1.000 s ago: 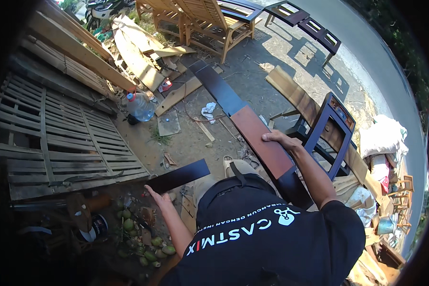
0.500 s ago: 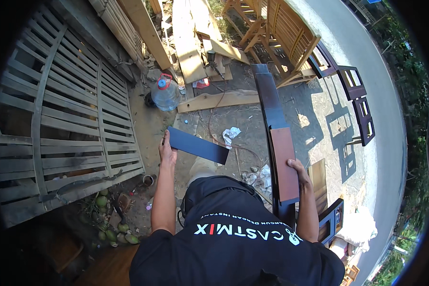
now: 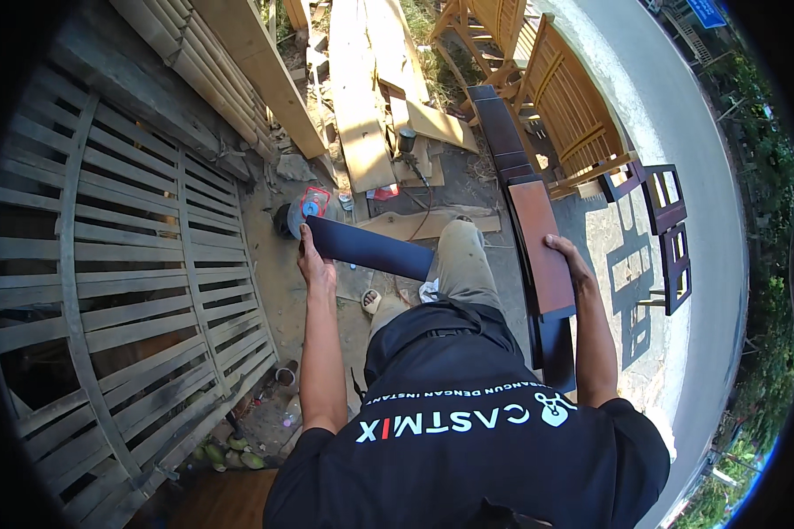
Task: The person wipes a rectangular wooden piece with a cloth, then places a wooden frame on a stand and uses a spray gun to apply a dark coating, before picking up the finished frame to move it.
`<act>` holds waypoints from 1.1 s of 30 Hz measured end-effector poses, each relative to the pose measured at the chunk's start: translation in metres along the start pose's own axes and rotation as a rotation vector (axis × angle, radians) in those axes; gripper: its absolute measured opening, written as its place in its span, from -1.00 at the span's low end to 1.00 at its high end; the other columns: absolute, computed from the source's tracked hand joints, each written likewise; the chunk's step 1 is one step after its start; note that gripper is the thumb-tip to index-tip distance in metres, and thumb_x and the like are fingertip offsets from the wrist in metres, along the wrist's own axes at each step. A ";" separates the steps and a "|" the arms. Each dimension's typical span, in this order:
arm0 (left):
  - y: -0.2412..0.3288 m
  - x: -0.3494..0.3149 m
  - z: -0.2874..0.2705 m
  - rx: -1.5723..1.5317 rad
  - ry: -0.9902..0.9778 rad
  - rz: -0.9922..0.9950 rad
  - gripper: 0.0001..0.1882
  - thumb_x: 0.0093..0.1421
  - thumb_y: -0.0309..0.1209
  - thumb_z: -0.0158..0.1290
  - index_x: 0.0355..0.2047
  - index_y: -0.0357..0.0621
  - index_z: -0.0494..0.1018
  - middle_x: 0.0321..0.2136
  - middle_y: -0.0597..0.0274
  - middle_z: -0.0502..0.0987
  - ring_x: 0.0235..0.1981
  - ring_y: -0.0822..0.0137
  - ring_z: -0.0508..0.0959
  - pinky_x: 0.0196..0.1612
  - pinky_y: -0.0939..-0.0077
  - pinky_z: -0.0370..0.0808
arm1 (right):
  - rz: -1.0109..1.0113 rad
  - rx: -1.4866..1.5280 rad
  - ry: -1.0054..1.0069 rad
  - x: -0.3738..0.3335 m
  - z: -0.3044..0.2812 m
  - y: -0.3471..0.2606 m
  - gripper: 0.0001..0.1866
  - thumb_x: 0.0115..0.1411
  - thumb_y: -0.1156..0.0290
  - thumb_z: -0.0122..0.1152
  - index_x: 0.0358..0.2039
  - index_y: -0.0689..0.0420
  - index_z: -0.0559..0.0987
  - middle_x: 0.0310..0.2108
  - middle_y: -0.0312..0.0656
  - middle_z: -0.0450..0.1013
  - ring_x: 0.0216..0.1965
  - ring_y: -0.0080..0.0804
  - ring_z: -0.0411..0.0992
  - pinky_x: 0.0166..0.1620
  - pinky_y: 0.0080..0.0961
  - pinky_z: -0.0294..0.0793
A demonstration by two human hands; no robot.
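My left hand grips one end of a dark, flat board, thumb at the near top corner; its far end reaches across in front of my body. To the right, my right hand is closed on the outer edge of a reddish-brown board, the thumb over its upper face and the other fingers mostly hidden. The reddish-brown board lies over a long row of dark boards that stretches away from me, partly overlapping. What supports these boards is hidden.
A slatted bamboo platform fills the left. Ahead are a water jug with a red handle, loose planks and a power tool with a cord. Wooden chairs and dark frames stand right, beside a road.
My view has shifted, and my legs now show, one foot forward. Both hands keep their boards. The left board now overlaps the jug in view.
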State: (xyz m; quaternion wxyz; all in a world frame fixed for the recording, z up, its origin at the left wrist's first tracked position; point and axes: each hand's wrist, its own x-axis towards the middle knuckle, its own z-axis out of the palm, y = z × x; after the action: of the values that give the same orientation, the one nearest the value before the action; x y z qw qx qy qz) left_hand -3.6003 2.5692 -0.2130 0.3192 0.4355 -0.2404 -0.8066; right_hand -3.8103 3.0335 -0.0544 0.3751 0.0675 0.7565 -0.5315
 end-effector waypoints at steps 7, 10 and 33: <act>-0.061 0.106 0.093 0.037 0.110 0.012 -0.36 0.34 0.03 0.17 0.16 -0.27 0.44 0.15 0.17 0.50 0.15 0.30 0.51 0.16 0.34 0.52 | 0.018 -0.099 -0.191 0.262 -0.021 -0.151 -0.40 0.21 -0.09 0.31 0.02 0.17 0.57 -0.17 -0.23 0.57 -0.17 -0.50 0.54 -0.07 -0.51 0.52; -0.118 0.168 0.109 0.232 0.128 0.114 -0.35 0.36 0.02 0.16 0.19 -0.29 0.42 0.18 0.17 0.47 0.21 0.34 0.44 0.25 0.36 0.42 | 0.010 -0.130 -0.309 0.425 -0.033 -0.189 -0.24 0.15 -0.07 0.36 0.20 0.21 0.47 -0.04 -0.19 0.55 -0.06 -0.45 0.54 0.05 -0.49 0.49; -0.388 0.611 0.356 0.089 0.175 -0.050 -0.55 0.38 -0.09 0.15 0.00 -0.25 0.50 -0.10 0.15 0.63 -0.09 0.28 0.65 0.01 0.37 0.64 | 0.015 -0.029 -0.696 1.074 0.098 -0.117 -0.09 0.13 -0.11 0.40 0.27 0.35 0.39 0.09 -0.03 0.51 0.05 -0.31 0.53 0.15 -0.39 0.49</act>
State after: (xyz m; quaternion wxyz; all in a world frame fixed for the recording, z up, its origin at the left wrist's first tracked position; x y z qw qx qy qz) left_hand -4.2784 2.4299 -0.6271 0.2991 0.5241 -0.2361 -0.7616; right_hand -4.5825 2.5815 -0.6673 0.6152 -0.1175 0.5905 -0.5090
